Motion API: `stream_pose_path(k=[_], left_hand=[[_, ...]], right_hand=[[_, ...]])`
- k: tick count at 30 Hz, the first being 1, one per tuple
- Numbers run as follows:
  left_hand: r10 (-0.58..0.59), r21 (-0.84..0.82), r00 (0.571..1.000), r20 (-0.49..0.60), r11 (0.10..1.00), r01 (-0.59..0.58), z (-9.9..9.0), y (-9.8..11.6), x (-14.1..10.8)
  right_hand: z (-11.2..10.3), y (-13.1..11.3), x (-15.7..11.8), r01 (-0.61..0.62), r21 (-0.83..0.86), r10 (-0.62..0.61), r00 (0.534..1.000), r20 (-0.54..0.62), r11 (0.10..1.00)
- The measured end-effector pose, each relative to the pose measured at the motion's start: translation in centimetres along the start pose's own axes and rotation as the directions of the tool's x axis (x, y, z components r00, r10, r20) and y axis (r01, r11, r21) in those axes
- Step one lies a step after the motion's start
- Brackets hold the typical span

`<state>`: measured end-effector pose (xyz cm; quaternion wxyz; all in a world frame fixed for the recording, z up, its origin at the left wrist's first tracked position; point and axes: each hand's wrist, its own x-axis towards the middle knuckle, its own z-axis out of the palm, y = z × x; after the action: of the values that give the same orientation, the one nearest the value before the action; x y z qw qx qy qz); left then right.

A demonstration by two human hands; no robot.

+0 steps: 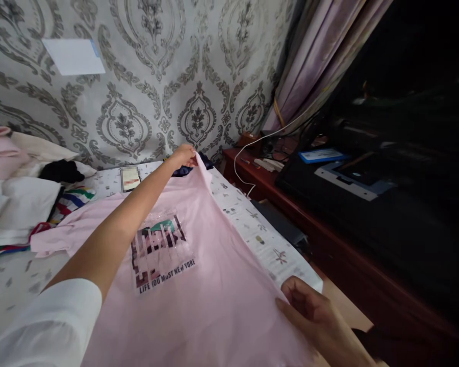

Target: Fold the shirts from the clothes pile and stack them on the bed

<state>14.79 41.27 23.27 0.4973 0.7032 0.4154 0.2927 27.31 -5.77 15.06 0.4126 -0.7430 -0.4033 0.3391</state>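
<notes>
A pink T-shirt [222, 265] with a printed picture and black lettering lies spread across the bed. My left arm reaches over it, and my left hand [184, 155] pinches the shirt's far edge, lifting it a little off the bed. Lower right, my right hand [309, 308] has its fingers closed on the shirt's near side edge. Between the two hands that edge runs nearly straight. Dark blue cloth [183, 171] lies beside my left hand, partly hidden by it.
The bed sheet [268, 239] is white with small prints. Folded and heaped clothes [23, 188] lie at the left. A phone-like object [130, 179] rests near the wall. Along the right stands a dark red cabinet [329, 232] with a white cable [240, 153] and a large black screen.
</notes>
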Motion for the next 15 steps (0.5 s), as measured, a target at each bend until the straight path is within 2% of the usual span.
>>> stream_pose_path(k=[4, 6, 8, 12, 15], left_hand=[[-0.058, -0.149, 0.998, 0.003, 0.987, 0.058, -1.2, -1.4, -1.8], [-0.083, -0.201, 0.996, -0.009, 0.976, 0.080, -2.2, -2.1, -2.6], [-0.116, -0.254, 0.992, -0.043, 0.962, 0.102, -3.4, -2.8, -3.6], [-0.196, -0.315, 0.975, -0.108, 0.937, 0.153, -6.1, -4.8, -6.1], [-0.234, -0.273, 0.967, -0.102, 0.941, 0.199, -7.0, -6.6, -8.2]], right_hand=[[0.5, -0.2, -1.1, 0.049, -0.026, -0.050, 0.998, -0.033, 0.998], [0.7, -0.6, -1.9, 0.098, -0.072, -0.098, 0.995, 0.001, 0.993], [1.1, -1.4, -2.7, 0.182, -0.148, -0.171, 0.982, 0.086, 0.972], [2.4, -3.6, -3.8, 0.409, -0.275, -0.338, 0.901, 0.273, 0.870], [3.6, -4.8, -4.3, 0.522, -0.348, -0.401, 0.841, 0.363, 0.779]])
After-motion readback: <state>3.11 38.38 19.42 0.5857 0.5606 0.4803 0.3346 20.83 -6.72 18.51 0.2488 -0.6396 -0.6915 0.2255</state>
